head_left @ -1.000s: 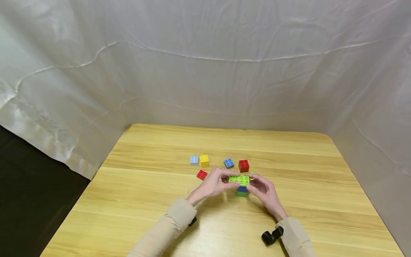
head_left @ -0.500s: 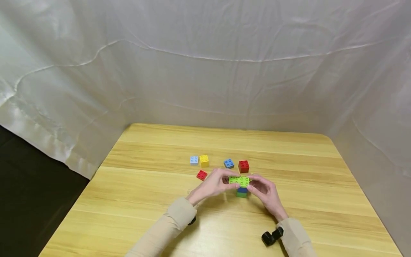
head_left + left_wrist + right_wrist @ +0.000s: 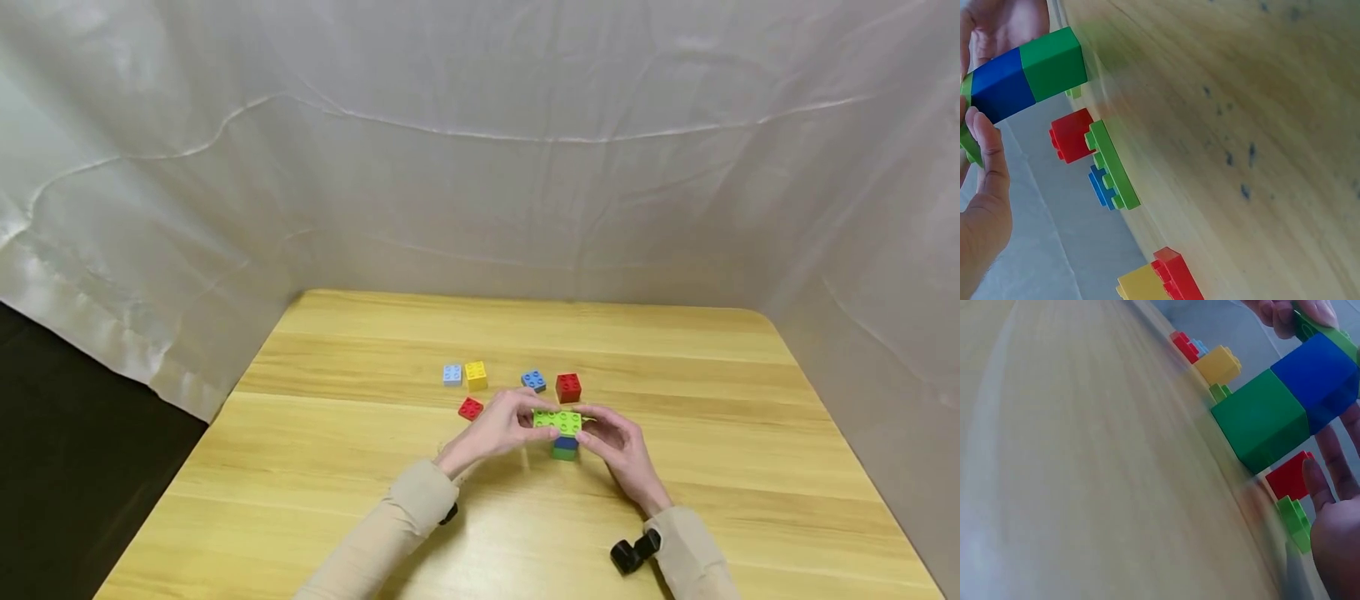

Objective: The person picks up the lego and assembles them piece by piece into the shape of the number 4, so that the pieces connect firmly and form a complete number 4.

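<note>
A lime green toy brick [image 3: 557, 422] lies across the top of a dark blue brick [image 3: 1004, 90], which sits on a green brick [image 3: 1054, 62]. This small stack appears to stand upright on the table. My left hand [image 3: 501, 427] pinches the lime brick's left end between thumb and fingers. At the other end, my right hand [image 3: 625, 454] has its thumb on the near side and a fingertip on the far side of the same brick. The right wrist view shows some right-hand fingers spread beside the stack. The back of the stack is hidden in the head view.
Behind the hands on the wooden table [image 3: 360, 467] lie a light blue brick [image 3: 452, 375], a yellow brick [image 3: 476, 375], a flat blue brick [image 3: 533, 381], a red brick [image 3: 568, 387] and a flat red brick [image 3: 471, 408]. A flat lime brick [image 3: 1113, 169] shows beyond the stack.
</note>
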The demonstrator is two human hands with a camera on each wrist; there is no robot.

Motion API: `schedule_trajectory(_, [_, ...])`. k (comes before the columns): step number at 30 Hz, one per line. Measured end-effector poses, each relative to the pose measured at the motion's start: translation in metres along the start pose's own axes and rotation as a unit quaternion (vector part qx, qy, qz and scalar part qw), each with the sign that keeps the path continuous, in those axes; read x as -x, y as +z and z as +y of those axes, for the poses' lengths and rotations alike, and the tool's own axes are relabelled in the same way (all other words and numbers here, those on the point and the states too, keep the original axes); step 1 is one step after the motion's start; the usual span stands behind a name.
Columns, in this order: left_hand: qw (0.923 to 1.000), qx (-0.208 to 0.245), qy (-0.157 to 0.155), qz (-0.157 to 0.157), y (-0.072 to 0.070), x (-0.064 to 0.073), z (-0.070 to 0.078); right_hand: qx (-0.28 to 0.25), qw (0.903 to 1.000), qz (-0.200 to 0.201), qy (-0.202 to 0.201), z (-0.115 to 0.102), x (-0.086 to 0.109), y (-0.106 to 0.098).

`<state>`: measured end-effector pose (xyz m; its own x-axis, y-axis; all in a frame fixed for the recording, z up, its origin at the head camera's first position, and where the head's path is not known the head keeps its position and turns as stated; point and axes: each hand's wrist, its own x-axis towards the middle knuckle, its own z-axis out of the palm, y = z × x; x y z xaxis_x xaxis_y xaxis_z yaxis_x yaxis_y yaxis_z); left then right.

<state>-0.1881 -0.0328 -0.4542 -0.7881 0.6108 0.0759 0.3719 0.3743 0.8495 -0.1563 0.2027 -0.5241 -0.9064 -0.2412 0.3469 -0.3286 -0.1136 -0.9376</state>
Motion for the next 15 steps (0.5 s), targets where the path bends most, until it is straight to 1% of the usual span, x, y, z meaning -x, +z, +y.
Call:
schedule_trajectory(3, [1.0000,-0.002,0.008,-0.001,0.000,0.000,-0.001,-0.007,1.0000,-0.002,-0.006,0.000,0.000,0.001])
schedule_trajectory(6, [0.9998,0.002,0.018,-0.002,-0.001,-0.001,-0.002,-0.002,0.9999,0.007,-0.011,0.000,-0.001,0.003])
schedule_trajectory(8, [0.9998,0.008,0.018,-0.002,-0.001,-0.001,-0.004,-0.001,0.9997,0.016,-0.017,0.000,-0.002,0.005])
schedule_trajectory(11, [0.9997,0.025,0.003,0.001,-0.003,0.000,-0.009,-0.013,0.9994,0.022,-0.022,0.000,-0.003,0.008])
schedule_trajectory(15, [0.9982,0.050,-0.032,0.014,-0.009,0.005,-0.015,-0.040,0.9984,0.030,-0.024,0.002,-0.003,0.012])
